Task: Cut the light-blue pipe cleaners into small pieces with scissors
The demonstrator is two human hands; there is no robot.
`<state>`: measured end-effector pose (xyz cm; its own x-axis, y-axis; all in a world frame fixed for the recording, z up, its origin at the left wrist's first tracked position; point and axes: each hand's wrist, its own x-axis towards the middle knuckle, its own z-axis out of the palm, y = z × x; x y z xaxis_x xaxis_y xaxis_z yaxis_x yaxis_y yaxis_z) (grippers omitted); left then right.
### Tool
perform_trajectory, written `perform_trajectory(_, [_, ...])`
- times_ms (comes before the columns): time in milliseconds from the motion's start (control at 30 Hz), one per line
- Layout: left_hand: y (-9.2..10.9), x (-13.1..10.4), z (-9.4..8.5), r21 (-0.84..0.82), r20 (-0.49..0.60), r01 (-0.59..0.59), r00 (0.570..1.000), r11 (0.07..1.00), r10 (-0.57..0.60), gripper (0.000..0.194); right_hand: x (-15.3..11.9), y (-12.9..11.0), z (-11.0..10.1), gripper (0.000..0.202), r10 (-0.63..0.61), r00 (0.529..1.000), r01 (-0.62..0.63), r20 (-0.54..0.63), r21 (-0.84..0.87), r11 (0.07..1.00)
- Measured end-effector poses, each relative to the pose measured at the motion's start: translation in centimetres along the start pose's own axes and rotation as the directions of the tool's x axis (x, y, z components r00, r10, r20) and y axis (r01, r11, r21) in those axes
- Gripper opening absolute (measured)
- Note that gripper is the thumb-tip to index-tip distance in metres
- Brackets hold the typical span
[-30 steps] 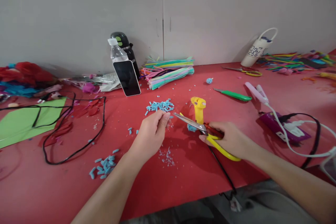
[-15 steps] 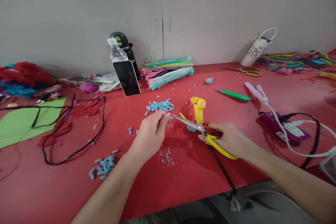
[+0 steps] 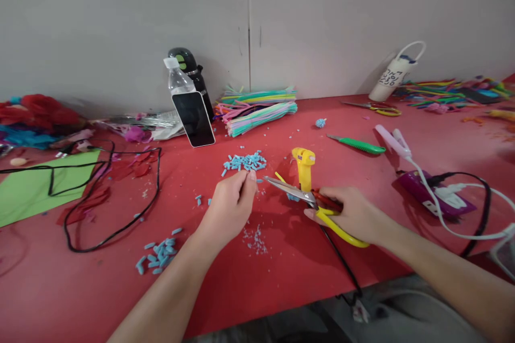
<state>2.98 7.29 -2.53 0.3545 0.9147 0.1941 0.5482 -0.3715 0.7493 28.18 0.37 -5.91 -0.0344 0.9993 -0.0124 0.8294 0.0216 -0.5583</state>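
Observation:
My left hand [image 3: 232, 199] is closed, thumb pressed on the fingers. Whatever is in that pinch is too small or hidden to make out. My right hand [image 3: 350, 213] grips scissors [image 3: 293, 191] with one yellow and one red handle, their blades pointing at my left fingertips, with a small gap between. Just beyond the left hand lies a pile of short light-blue pieces [image 3: 245, 161]. A second group of longer blue pieces [image 3: 161, 254] lies by my left forearm. Blue fluff crumbs [image 3: 255, 241] are scattered below the hands. Behind the scissors stands a yellow glue gun [image 3: 304, 169].
A phone [image 3: 193, 119] leans on a clear bottle [image 3: 179, 79]. Pipe cleaners [image 3: 261, 112] lie at the back. To the right are a green-handled cutter [image 3: 362, 146], a purple power strip [image 3: 434, 195] and cables. A black cord [image 3: 120, 244] loops on the left.
My left hand has shifted slightly left, away from the scissors' tips. The scissors' yellow handle has swung down a little.

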Motion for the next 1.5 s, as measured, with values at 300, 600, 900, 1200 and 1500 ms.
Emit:
perform_trajectory(300, [0.1, 0.1, -0.1, -0.001, 0.018, -0.007, 1.000, 1.000, 0.007, 0.039, 0.0, -0.1, -0.2, 0.039, -0.014, 0.999, 0.013, 0.033, 0.014, 1.000])
perform_trajectory(600, [0.1, 0.0, -0.2, 0.001, 0.026, -0.038, 0.999, 0.999, 0.038, 0.037, 0.0, -0.2, -0.2, 0.038, 0.002, 0.999, -0.003, 0.051, 0.031, 1.000])
perform_trajectory(900, [-0.2, 0.1, -0.1, 0.014, 0.041, -0.040, 0.998, 0.999, 0.040, 0.036, 0.1, -0.4, -0.4, 0.038, -0.011, 0.999, 0.010, 0.049, 0.019, 1.000])
perform_trajectory(1200, [0.0, 0.0, 0.1, 0.015, 0.044, -0.038, 0.998, 0.999, 0.037, 0.035, 0.3, -0.5, -0.2, 0.037, -0.003, 1.000, 0.003, -0.003, 0.018, 1.000])
perform_trajectory(1500, [-4.4, 0.1, -7.0, 0.226, 0.281, 0.062, 0.952, 0.972, -0.125, 0.039, 0.2, -0.6, -0.1, 0.039, 0.007, 1.000, -0.007, -0.002, 0.057, 0.998])
